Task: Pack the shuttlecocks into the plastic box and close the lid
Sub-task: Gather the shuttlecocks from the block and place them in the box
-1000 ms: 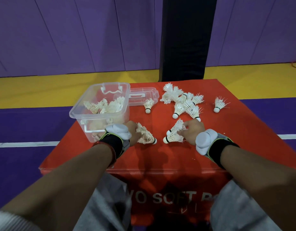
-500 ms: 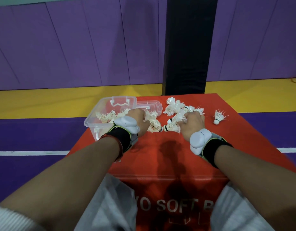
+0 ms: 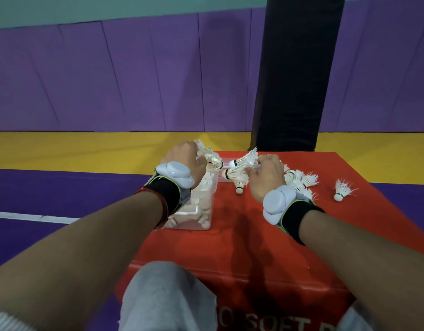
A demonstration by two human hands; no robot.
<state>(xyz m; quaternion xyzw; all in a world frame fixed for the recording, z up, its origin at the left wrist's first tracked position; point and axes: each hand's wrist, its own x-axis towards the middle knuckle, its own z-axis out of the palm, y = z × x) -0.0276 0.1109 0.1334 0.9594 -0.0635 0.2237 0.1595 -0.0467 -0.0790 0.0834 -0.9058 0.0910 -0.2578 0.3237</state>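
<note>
Left hand (image 3: pixel 186 161) grips white feathered shuttlecocks (image 3: pixel 212 158) above the clear plastic box (image 3: pixel 204 222): release low inside. Right hand (image 3: pixel 267 177) pinches a second bunch (image 3: pixel 239 169): bring it over the rim

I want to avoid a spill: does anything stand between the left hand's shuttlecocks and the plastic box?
Nothing visible does: the left hand holds its shuttlecocks over the open plastic box.
</note>
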